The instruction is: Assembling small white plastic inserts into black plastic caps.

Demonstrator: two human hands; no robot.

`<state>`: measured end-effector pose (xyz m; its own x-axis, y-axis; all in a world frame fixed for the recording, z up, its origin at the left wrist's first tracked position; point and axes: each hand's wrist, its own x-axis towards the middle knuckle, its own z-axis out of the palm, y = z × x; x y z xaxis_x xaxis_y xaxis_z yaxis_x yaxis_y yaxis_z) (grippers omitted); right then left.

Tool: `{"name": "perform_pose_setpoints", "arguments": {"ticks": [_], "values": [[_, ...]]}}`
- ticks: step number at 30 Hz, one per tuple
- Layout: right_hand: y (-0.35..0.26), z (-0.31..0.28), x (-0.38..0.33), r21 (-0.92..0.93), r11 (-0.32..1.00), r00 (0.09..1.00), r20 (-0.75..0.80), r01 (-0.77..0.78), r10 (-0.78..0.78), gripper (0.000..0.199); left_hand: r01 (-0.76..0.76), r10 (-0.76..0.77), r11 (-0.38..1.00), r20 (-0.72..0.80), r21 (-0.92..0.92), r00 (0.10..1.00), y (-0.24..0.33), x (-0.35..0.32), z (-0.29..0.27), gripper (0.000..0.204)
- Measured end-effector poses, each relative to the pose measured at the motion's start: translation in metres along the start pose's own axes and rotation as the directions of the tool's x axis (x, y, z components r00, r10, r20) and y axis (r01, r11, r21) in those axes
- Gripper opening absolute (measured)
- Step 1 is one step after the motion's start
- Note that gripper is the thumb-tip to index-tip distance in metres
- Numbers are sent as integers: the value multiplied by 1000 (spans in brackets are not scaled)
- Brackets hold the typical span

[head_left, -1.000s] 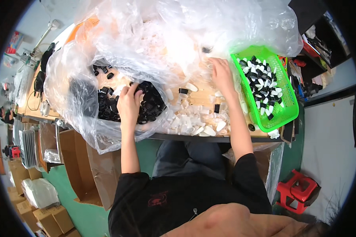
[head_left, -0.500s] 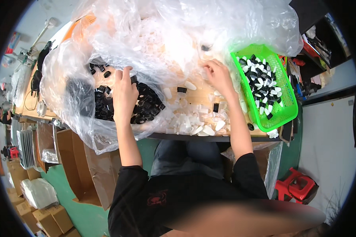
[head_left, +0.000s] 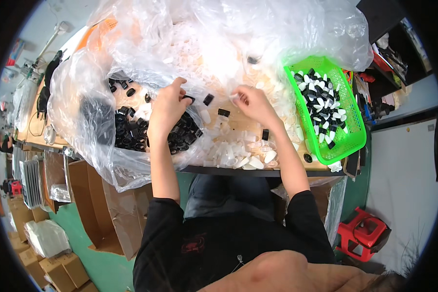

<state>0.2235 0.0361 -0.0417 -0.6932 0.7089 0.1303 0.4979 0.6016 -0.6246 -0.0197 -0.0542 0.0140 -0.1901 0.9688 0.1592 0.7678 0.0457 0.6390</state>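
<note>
Beside the bag's right edge, my left hand is closed, thumb and fingers pinching a small black plastic cap. Another black cap is just to the right of its fingertips. My right hand is closed too, its fingertips around a small white oval piece that is partly hidden. Under my left wrist, a clear plastic bag lies open with many black caps inside. Between my hands and the table's near edge are one black cap and scattered white pieces.
A green basket of black and white pieces stands at the right. Large clear plastic sheeting covers the back, over a heap of translucent white pieces. Below are cardboard boxes at left and a red stool at right.
My left hand has moved right, out over the bag's edge, and a black cap now shows beside it. My right hand has come left and down and taken the white oval piece off the table.
</note>
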Motion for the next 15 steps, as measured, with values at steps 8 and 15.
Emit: {"name": "perform_pose_setpoints", "arguments": {"ticks": [8, 15], "values": [[-17, -14, -4, 845, 499, 916, -338, 194, 215, 15, -88, 150, 826, 67, -557, 986, 37, 24, 22, 32], [-27, -11, -5, 583, 717, 811, -584, 383, 41, 15, -94, 293, 537, 81, -838, 953, 36, 21, 59, 27]]}}
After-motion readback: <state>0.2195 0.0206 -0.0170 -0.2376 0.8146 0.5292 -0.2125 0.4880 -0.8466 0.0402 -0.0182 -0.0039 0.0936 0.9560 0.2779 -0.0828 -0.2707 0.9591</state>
